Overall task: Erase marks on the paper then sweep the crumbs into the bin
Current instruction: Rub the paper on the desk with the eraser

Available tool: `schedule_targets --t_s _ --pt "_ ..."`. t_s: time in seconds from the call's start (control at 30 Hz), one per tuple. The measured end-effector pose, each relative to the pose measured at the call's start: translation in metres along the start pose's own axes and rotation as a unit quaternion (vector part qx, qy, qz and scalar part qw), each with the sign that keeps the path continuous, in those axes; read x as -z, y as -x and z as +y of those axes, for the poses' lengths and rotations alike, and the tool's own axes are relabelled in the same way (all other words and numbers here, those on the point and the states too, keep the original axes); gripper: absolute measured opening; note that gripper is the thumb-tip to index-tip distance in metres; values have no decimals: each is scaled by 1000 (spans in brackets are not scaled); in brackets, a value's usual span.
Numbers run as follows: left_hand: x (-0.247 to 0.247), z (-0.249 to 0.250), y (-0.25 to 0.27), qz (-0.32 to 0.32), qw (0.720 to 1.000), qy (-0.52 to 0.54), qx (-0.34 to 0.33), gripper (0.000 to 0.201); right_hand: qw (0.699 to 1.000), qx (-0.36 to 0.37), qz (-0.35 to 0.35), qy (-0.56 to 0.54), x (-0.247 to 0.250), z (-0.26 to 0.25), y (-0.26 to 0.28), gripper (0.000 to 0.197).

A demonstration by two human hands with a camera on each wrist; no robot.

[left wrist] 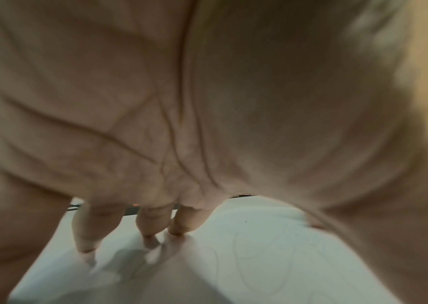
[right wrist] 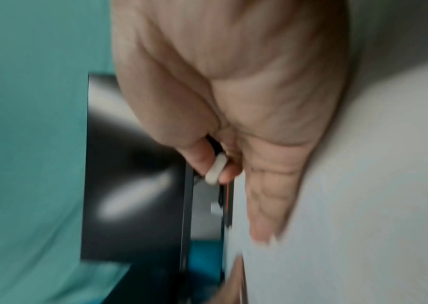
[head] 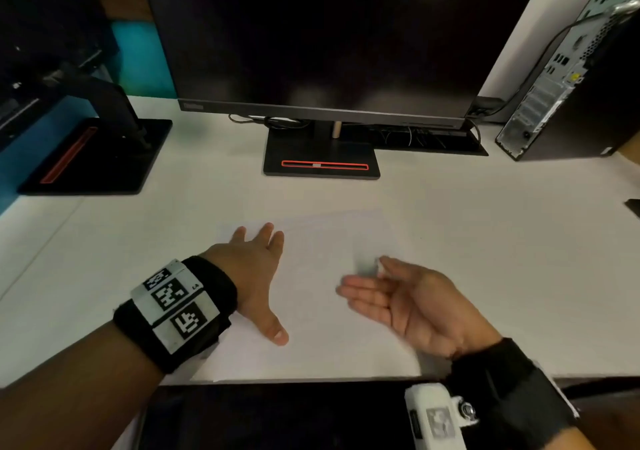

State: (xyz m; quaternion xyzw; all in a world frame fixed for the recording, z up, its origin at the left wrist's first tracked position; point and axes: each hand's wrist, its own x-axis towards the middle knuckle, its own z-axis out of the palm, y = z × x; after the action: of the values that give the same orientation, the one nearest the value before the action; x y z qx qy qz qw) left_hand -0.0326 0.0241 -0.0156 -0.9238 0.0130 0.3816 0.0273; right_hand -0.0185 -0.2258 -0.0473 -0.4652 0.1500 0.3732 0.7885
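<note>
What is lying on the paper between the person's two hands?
Only bare white paper sheet lies between the left hand and the right hand, as the head view shows; the small white eraser sits pinched in the right hand.

No text can be read with certainty. A small blurred logo is seen on the monitor bezel [head: 194, 106], at 11 o'clock. Coded square markers are seen on the left wristband [head: 173, 302].

black wristbands [head: 214, 297] | white tag blocks [head: 175, 306] | black-and-white square codes
</note>
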Motion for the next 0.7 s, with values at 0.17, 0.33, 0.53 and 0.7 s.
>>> schedule_targets --t_s 0.17,0.33,0.53,0.7 --pt "-1 -1 2 2 1000 7 -1 156 969 189 58 -151 4 -11 7 9" --pt "-3 -1 -2 4 1000 8 -4 158 994 -35 -90 42 -31 49 16 18" --pt "-4 -3 -2 2 1000 13 -7 158 981 86 65 -163 17 -15 -13 30" --pt "-4 -4 -4 4 1000 7 -7 159 955 192 69 -215 10 -26 2 15"
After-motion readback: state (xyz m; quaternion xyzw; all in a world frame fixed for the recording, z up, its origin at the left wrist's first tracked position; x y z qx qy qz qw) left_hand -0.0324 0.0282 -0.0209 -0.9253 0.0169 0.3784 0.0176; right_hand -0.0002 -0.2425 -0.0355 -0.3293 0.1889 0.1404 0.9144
